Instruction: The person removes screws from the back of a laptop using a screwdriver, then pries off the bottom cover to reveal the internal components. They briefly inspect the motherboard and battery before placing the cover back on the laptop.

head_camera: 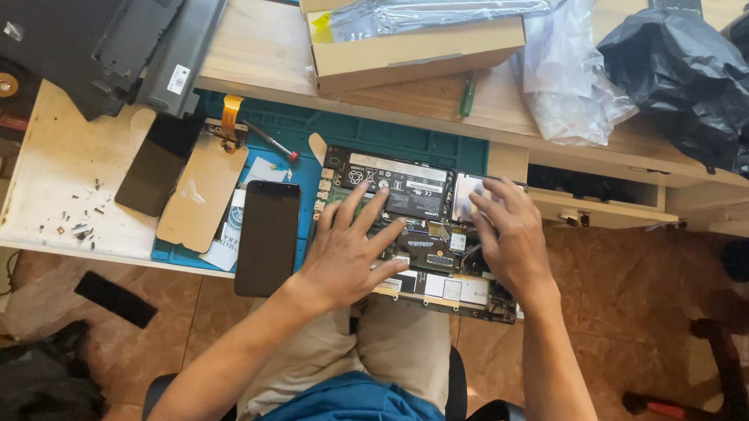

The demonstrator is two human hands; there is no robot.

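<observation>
left hand (349,252): fingers spread, flat on opened laptop (420,239) | right hand (510,235): open, fingertips pressing, gripping nothing

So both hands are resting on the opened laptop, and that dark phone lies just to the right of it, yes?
Not quite. Both the left hand and the right hand do rest on the opened laptop, but the head view shows the dark phone lying to its left, on the teal mat.

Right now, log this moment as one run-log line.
left hand: flat on open laptop circuit board | right hand: fingertips on board's right side | black phone: left of board, on teal mat
</observation>
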